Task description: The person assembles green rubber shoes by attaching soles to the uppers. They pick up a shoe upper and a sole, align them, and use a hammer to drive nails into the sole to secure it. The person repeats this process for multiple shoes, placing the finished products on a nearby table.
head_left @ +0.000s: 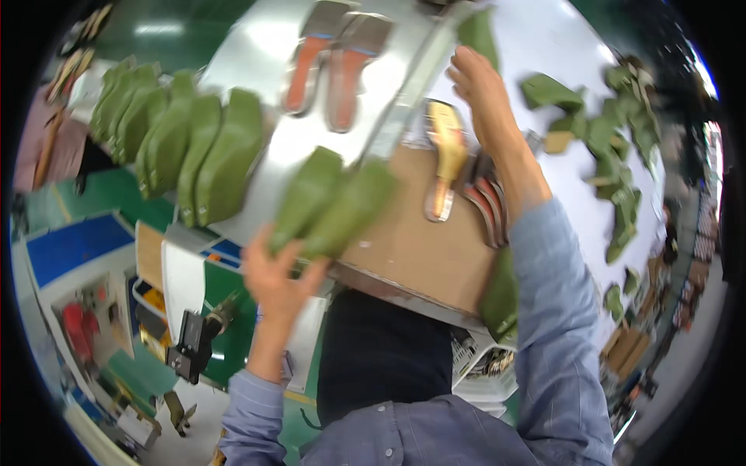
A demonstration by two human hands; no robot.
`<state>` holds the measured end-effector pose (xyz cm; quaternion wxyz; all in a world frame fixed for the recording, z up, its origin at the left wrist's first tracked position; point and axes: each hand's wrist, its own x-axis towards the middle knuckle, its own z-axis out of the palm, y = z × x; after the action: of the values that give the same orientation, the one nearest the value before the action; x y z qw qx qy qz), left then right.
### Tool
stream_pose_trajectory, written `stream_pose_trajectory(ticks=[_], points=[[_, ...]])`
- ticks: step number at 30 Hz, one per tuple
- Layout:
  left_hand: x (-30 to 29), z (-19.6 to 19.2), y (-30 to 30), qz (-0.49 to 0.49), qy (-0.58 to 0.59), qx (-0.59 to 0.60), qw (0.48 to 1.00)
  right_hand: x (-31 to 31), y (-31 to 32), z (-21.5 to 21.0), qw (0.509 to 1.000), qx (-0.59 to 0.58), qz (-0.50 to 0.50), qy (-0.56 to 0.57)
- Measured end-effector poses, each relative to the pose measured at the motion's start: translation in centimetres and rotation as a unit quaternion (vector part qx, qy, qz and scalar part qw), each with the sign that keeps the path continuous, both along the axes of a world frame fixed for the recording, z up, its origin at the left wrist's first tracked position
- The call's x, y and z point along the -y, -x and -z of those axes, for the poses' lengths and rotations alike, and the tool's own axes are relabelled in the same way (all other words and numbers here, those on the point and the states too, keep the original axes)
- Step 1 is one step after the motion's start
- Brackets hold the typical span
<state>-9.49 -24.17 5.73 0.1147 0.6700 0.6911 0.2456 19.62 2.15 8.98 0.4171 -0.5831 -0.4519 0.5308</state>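
My left hand point(277, 273) grips a pair of green shoe lasts point(346, 210) at their near ends, fingers and thumb bent round them; motion smears both. They hang over the left edge of a brown board point(416, 260). My right hand point(478, 78) is stretched out across the far side of the table, fingers extended. Just beyond its fingertips stands another green last point(480, 33), and I see no firm hold on it. A gold-coloured shoe-sole piece point(445, 147) lies on the board, left of my right forearm. Red-and-grey sole pieces point(486, 203) rest beside that forearm.
Several green lasts point(229, 155) stand in a row at the left. Two orange-and-grey insoles point(342, 74) lie on the metal table. Loose green lasts point(610, 144) are scattered over the white surface at right. Below the board's edge is a white basket point(489, 373); another last point(501, 299) lies nearby.
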Motion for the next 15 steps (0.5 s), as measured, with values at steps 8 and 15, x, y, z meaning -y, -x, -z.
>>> stream_pose_trajectory(ticks=[8, 15], points=[[-1.4, -2.1, -8.0, 0.045, -0.059, 0.132, 0.989, 32.6, -21.6, -5.8, 0.904, 0.249, 0.346, 0.041], [4.6, 2.7, -33.8, 0.157, 0.375, 0.499, 0.765, 42.3, -22.6, 3.5, 0.873, -0.005, 0.391, 0.291]])
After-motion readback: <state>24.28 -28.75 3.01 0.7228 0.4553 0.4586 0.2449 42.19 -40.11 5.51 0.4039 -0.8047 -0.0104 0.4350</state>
